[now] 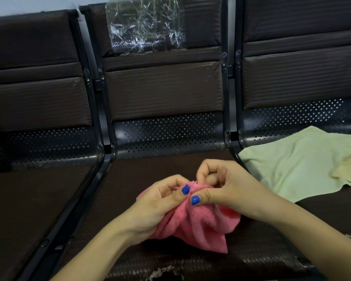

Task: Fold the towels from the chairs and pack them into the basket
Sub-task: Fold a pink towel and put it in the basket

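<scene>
A pink towel (195,220) is held bunched over the middle seat (150,169), gripped at its top edge by both hands. The left hand (160,201) is closed on the cloth, thumb and curled fingers pinching the edge. The right hand (227,185) is likewise closed on the same edge, just beside the left, the two thumbs nearly touching. The rest of the towel is seen hanging crumpled below and between the wrists. A pale green towel (296,165) is spread flat on the next seat, to the right of the right hand and apart from it. A yellowish cloth (349,167) is laid partly over its far right side. A sheet of clear plastic (146,25) is noted on the backrest, well beyond the hands.
</scene>
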{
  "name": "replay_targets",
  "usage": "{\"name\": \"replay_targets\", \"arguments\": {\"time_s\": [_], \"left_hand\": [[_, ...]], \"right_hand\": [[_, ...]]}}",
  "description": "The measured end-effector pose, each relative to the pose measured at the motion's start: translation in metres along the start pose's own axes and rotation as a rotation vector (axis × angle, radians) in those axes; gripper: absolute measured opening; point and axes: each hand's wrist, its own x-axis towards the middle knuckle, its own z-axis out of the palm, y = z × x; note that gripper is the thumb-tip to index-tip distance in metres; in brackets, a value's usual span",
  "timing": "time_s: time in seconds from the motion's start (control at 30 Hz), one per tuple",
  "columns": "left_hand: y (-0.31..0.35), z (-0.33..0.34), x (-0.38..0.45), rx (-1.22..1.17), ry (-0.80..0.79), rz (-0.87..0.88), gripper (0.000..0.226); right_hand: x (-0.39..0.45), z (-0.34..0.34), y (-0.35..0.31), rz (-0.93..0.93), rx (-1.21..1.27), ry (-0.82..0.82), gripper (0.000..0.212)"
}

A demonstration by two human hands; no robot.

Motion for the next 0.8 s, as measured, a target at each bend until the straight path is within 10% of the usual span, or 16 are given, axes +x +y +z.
{"name": "replay_targets", "arguments": {"time_s": [0.47, 0.8], "left_hand": [[-0.008, -0.023, 0.001, -0.147, -0.062, -0.123, 0.029], [-0.008, -0.038, 0.001, -0.233, -0.043, -0.125, 0.060]], "right_hand": [[0.021, -0.002, 0.013, 0.146, 0.180, -0.216, 0.018], [0.051, 0.001, 0.030, 0.094, -0.104, -0.038, 0.060]]}}
